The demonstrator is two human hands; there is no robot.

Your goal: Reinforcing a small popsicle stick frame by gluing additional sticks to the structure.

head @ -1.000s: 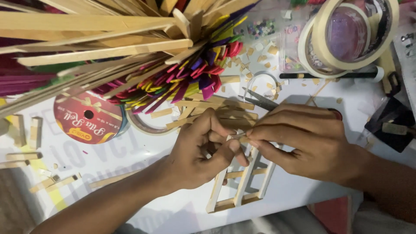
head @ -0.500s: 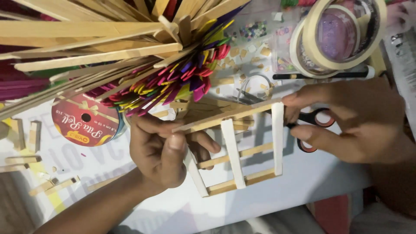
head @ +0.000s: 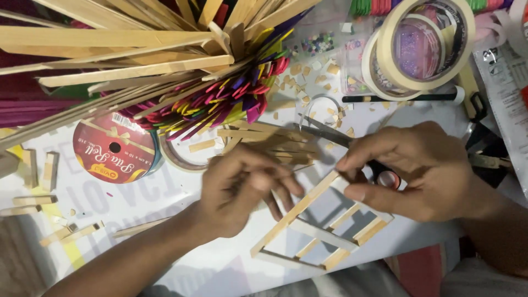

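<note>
Two hands are gripping a wooden stick frame (head: 324,225) near the worktop's (head: 220,269) near edge: the left hand (head: 242,190) curling closed on one rail, the right hand (head: 423,170) pinching the top corner. Farther back, scissors (head: 330,135) and tape rolls (head: 418,47) are lying. Assembly seems underway; steadying comes next.

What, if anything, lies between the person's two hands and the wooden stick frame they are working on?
Nothing visible does. The right hand already pinches the wooden stick frame at its upper corner, and the left hand rests against its long side stick. The scissors lie behind the frame, not between.
</note>
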